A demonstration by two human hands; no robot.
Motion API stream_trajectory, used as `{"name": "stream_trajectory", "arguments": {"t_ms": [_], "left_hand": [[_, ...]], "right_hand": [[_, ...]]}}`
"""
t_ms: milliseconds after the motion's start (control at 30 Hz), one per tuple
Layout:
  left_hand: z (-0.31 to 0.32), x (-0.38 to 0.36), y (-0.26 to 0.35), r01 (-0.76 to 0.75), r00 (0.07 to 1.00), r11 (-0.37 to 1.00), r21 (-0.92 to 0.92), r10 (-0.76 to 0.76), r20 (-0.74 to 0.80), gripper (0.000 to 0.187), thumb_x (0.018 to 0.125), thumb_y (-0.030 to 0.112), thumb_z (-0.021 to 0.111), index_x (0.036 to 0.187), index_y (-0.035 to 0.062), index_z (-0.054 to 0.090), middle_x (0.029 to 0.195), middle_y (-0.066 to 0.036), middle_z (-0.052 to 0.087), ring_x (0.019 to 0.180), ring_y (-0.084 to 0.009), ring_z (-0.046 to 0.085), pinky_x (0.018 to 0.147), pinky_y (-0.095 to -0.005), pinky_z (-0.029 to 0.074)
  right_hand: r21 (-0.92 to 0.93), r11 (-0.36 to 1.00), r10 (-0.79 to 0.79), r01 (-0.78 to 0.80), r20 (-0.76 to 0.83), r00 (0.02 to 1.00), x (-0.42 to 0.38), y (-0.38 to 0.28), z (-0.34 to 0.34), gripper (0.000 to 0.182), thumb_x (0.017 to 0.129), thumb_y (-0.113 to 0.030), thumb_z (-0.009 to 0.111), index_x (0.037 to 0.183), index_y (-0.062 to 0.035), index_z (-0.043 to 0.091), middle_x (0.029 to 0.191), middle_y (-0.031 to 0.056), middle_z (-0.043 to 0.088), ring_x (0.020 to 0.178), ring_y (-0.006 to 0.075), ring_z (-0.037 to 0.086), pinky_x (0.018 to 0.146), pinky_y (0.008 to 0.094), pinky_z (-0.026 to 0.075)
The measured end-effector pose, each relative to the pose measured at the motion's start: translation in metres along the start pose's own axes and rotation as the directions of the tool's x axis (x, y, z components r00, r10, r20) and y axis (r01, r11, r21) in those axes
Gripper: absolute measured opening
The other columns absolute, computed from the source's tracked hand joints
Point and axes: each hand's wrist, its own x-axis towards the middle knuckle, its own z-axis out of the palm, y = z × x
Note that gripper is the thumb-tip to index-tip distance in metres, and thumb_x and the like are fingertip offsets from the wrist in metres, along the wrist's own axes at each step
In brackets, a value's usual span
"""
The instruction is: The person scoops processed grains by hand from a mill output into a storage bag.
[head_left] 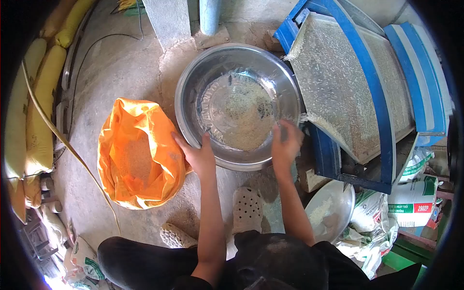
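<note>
A wide metal basin point(186, 140) rests on the concrete floor in front of me, with a layer of pale grain point(246, 130) and some darker bits in its bottom. My left hand point(197, 153) grips the basin's near left rim, thumb over the inside and fingers along the outer wall. On the near right rim is my right hand point(287, 145), thumb toward the inside, its fingers slightly blurred. Just left of my left hand stands an open orange sack point(113, 164) with brownish fine material inside.
To the right, a blue-framed machine point(372, 87) has a sloping tray point(333, 72) scattered with grain, its spouts by the basin rim. Below it are another metal bowl point(331, 232) and printed sacks point(413, 198). Full yellow sacks point(41, 111) lie left, near a cable point(72, 92).
</note>
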Motion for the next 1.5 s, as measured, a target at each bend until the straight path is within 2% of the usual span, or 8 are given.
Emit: {"name": "stream_trajectory", "arguments": {"t_ms": [67, 167, 233, 767, 1167, 1333, 1433, 1500], "left_hand": [[0.000, 0.004, -0.013, 0.159, 0.977, 0.958, -0.241, -0.117, 0.179, 0.060, 0.077, 0.004, 0.065, 0.131, -0.0073, 0.041, 0.127, -0.020, 0.052, 0.117, -0.0244, 0.051, 0.100, -0.0322, 0.038], [-0.010, 0.002, -0.007, 0.295, 0.930, 0.869, -0.397, -0.164, 0.330, 0.043, 0.074, -0.002, 0.059, 0.116, -0.0076, 0.053, 0.107, -0.015, 0.062, 0.099, -0.0216, 0.059, 0.090, -0.0303, 0.043], [-0.020, 0.004, 0.010, 0.247, 0.946, 0.895, -0.371, -0.141, 0.291, 0.036, 0.073, -0.005, 0.056, 0.109, -0.0076, 0.057, 0.097, -0.012, 0.065, 0.090, -0.0199, 0.061, 0.085, -0.0297, 0.045], [-0.030, 0.020, 0.036, -0.026, 0.988, 0.915, -0.403, 0.085, 0.130, 0.032, 0.074, -0.003, 0.051, 0.105, -0.0071, 0.055, 0.080, -0.011, 0.062, 0.071, -0.0166, 0.059, 0.069, -0.0292, 0.047], [-0.005, 0.036, -0.004, 0.107, 0.954, 0.906, -0.409, 0.022, 0.300, 0.037, 0.073, -0.002, 0.051, 0.110, -0.0063, 0.054, 0.092, -0.015, 0.065, 0.084, -0.0248, 0.063, 0.080, -0.0324, 0.047], [-0.001, 0.040, -0.008, 0.137, 0.949, 0.914, -0.381, -0.010, 0.316, 0.038, 0.074, -0.001, 0.051, 0.112, -0.0066, 0.053, 0.100, -0.018, 0.064, 0.092, -0.0279, 0.063, 0.086, -0.0349, 0.046], [0.003, 0.031, 0.000, 0.018, 0.986, 0.952, -0.304, 0.033, 0.161, 0.036, 0.077, -0.001, 0.052, 0.113, -0.0055, 0.054, 0.107, -0.019, 0.062, 0.096, -0.0309, 0.061, 0.089, -0.0370, 0.045], [0.003, 0.021, 0.024, -0.094, 0.995, 0.973, -0.211, 0.094, -0.009, 0.035, 0.079, 0.000, 0.052, 0.113, -0.0047, 0.054, 0.110, -0.020, 0.060, 0.099, -0.0321, 0.060, 0.091, -0.0379, 0.044]], "right_hand": [[-0.256, 0.966, -0.083, 0.040, -0.160, 0.984, -0.003, 0.023, -0.008, 0.032, 0.085, -0.018, 0.067, 0.110, -0.0005, 0.059, 0.103, 0.0184, 0.062, 0.096, 0.0255, 0.060, 0.088, 0.0356, 0.044], [0.214, 0.861, 0.479, -0.462, -0.032, 0.877, -0.015, 0.057, -0.002, 0.043, 0.083, -0.012, 0.068, 0.120, 0.0022, 0.052, 0.115, 0.0180, 0.058, 0.104, 0.0254, 0.057, 0.090, 0.0346, 0.043], [0.519, 0.311, 0.585, -0.796, 0.556, 0.591, -0.012, 0.066, -0.003, 0.050, 0.080, -0.006, 0.068, 0.125, 0.0036, 0.048, 0.119, 0.0132, 0.057, 0.109, 0.0232, 0.055, 0.092, 0.0337, 0.042], [0.651, 0.083, 0.572, -0.755, 0.589, 0.571, -0.046, 0.066, 0.021, 0.048, 0.080, 0.000, 0.065, 0.124, 0.0031, 0.046, 0.114, 0.0116, 0.057, 0.103, 0.0229, 0.057, 0.089, 0.0336, 0.046], [0.427, 0.572, 0.533, -0.700, 0.456, 0.713, -0.020, 0.049, -0.003, 0.048, 0.083, -0.004, 0.062, 0.126, 0.0068, 0.045, 0.116, 0.0179, 0.057, 0.107, 0.0252, 0.055, 0.094, 0.0335, 0.041], [-0.183, 0.982, -0.057, 0.045, -0.061, 0.997, 0.025, 0.016, -0.009, 0.032, 0.085, -0.009, 0.061, 0.115, 0.0034, 0.056, 0.111, 0.0225, 0.060, 0.102, 0.0329, 0.059, 0.090, 0.0380, 0.044], [0.374, 0.890, 0.105, -0.261, 0.389, 0.915, 0.063, 0.020, 0.010, 0.023, 0.087, -0.015, 0.061, 0.104, 0.0001, 0.063, 0.100, 0.0198, 0.065, 0.092, 0.0342, 0.062, 0.085, 0.0406, 0.046], [0.303, 0.929, 0.040, -0.210, 0.483, 0.875, 0.086, 0.059, 0.049, 0.026, 0.088, -0.021, 0.060, 0.102, -0.0005, 0.064, 0.096, 0.0202, 0.065, 0.089, 0.0346, 0.063, 0.083, 0.0402, 0.047]]}}
